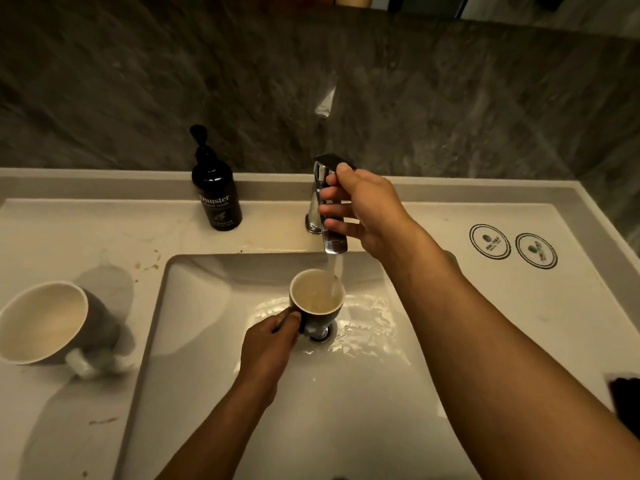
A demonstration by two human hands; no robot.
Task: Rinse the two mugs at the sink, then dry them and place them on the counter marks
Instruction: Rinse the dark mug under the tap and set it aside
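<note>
**First mug under running water; second mug waiting on counter**

Forearms enter from the bottom edge. Left hand point(268, 344) grips the handle of the dark glazed mug point(317, 299), held upright over the drain in the sink point(207, 341), directly beneath the spout. Right hand point(360, 209) curls around the chrome faucet point(329, 202); water falls into the mug's pale interior. Second mug point(52, 323) lies tipped on its side on the left counter point(69, 237), mouth towards the camera, nearer the left hand. Two round counter marks point(512, 245) sit far right, nearer the right hand. Black soap bottle point(216, 199) stands beside the faucet.
</note>
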